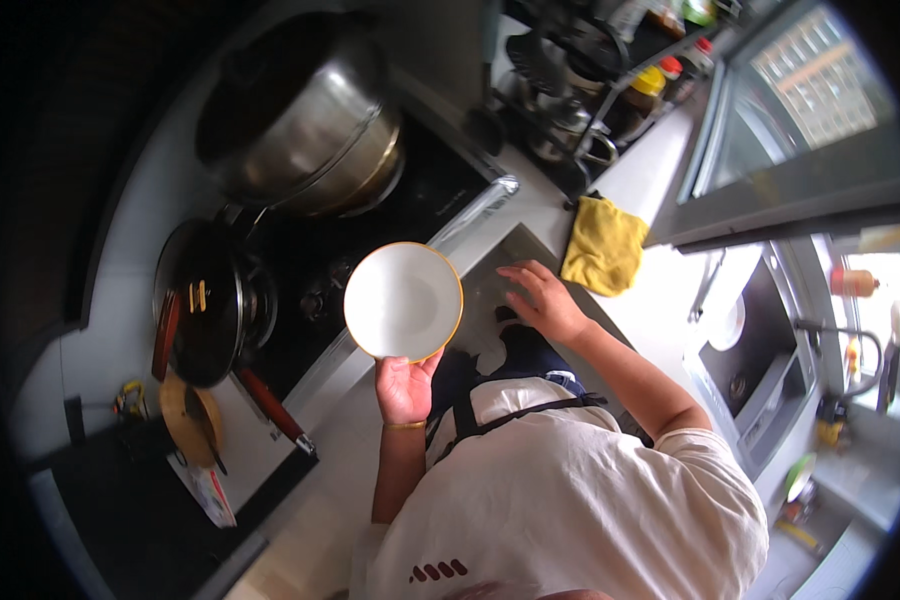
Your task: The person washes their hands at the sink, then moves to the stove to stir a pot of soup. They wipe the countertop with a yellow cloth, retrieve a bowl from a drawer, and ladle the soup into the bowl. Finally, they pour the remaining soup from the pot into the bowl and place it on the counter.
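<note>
My left hand (405,390) grips a round white bowl (403,301) with an orange-yellow rim, thumb at its near edge. Nothing shows inside the bowl, which is tilted so its inside faces me, beside the stove's front edge. To the right, my right hand (544,304) hangs in the air over the floor, fingers apart and holding nothing. Just beyond that hand a yellow cloth (606,246) lies at the counter's edge. The black stove top (435,195) carries a large steel pot (307,127) and a pan with a glass lid (199,300).
A pan's wooden handle (270,405) juts past the stove's front. A round wooden board (189,420) lies at lower left. A rack (607,97) with jars and utensils stands at top right, near an open window (787,112). A sink (754,352) holding a white dish is at right.
</note>
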The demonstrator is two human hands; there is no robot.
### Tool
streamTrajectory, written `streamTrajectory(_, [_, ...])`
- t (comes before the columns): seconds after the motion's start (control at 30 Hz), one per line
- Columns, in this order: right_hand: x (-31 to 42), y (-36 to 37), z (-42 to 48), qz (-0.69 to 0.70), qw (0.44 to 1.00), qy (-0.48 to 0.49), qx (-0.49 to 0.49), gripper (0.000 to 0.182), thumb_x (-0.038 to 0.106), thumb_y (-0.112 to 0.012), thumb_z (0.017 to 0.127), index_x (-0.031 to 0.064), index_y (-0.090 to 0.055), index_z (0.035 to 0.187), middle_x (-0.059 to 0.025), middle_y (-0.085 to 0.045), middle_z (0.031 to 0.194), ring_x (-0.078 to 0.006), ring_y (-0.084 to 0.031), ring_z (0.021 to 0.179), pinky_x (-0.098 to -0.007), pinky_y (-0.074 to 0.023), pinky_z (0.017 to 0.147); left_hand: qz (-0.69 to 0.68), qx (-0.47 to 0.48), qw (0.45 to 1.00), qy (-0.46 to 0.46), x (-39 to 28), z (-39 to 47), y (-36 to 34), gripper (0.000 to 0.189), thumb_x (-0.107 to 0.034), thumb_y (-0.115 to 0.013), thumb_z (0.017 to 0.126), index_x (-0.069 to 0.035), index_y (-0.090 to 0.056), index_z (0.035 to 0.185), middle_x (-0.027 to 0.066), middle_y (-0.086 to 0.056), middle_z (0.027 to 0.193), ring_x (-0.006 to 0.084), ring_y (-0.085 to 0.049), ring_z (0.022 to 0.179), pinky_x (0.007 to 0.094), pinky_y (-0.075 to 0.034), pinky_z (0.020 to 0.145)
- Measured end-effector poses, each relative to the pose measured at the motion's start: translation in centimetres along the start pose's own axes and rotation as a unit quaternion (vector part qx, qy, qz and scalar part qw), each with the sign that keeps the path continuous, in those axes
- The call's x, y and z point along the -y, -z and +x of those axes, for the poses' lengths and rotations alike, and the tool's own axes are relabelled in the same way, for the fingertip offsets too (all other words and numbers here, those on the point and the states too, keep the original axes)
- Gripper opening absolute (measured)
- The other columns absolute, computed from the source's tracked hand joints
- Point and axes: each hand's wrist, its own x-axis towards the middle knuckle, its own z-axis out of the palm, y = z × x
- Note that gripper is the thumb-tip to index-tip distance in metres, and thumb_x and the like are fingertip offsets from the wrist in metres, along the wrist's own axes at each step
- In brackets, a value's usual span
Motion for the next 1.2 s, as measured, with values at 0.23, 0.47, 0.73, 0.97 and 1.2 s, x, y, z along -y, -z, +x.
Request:
streamTrajectory(0.23, [2.7,-2.3,-4.4,-0.035,0.998,-0.036,-0.037,0.036,0.007,-0.063,0.085,0.0056,-0.058,0.121,-0.0155,-0.059,0.111,-0.0342,-0.059,0.101,-0.04,-0.0508,0.088,0.062,0.034,0.995,0.066,-1.3,-1.2,1.2,0.056,-0.015,-0.051,0.083,0.0,-0.044,0.136,0.0166,-0.054,0.132,0.0325,-0.059,0.114,0.0457,-0.052,0.097])
streamTrajectory(0.47, [6.1,-7.3,-8.8,-0.006,0.995,-0.096,-0.032,0.031,0.01,-0.062,0.088,0.0057,-0.06,0.119,-0.0154,-0.058,0.115,-0.0337,-0.058,0.108,-0.0406,-0.0489,0.094,0.08,0.052,0.99,0.106,-3.1,-3.1,4.5,0.057,-0.015,-0.05,0.083,0.001,-0.041,0.137,0.0176,-0.054,0.131,0.033,-0.06,0.114,0.0456,-0.053,0.097])
streamTrajectory(0.73, [7.1,-7.2,-12.1,-0.036,0.992,-0.115,-0.024,0.029,0.011,-0.061,0.088,0.0052,-0.062,0.116,-0.0143,-0.059,0.115,-0.0331,-0.058,0.109,-0.0405,-0.0486,0.094,0.09,0.056,0.983,0.148,-3.3,-4.9,5.5,0.061,-0.014,-0.052,0.079,-0.002,-0.04,0.137,0.016,-0.053,0.131,0.0318,-0.059,0.115,0.0428,-0.055,0.093])
streamTrajectory(0.97, [5.9,-5.5,-11.2,-0.033,0.998,-0.056,0.012,0.028,0.013,-0.06,0.088,0.0056,-0.062,0.116,-0.014,-0.06,0.114,-0.0333,-0.058,0.107,-0.0412,-0.0486,0.092,0.085,0.08,0.988,0.099,-0.4,-6.3,3.8,0.058,-0.015,-0.053,0.081,-0.001,-0.042,0.136,0.016,-0.054,0.131,0.0319,-0.058,0.117,0.045,-0.054,0.095])
streamTrajectory(1.2, [2.7,-0.5,-13.5,-0.034,0.996,-0.04,0.067,0.027,0.013,-0.062,0.088,0.0062,-0.063,0.114,-0.0154,-0.06,0.109,-0.0347,-0.059,0.102,-0.0417,-0.0498,0.089,0.066,0.021,0.995,0.065,3.5,-7.7,0.6,0.053,-0.019,-0.055,0.083,-0.004,-0.045,0.133,0.0121,-0.058,0.125,0.0259,-0.06,0.112,0.0448,-0.051,0.097])
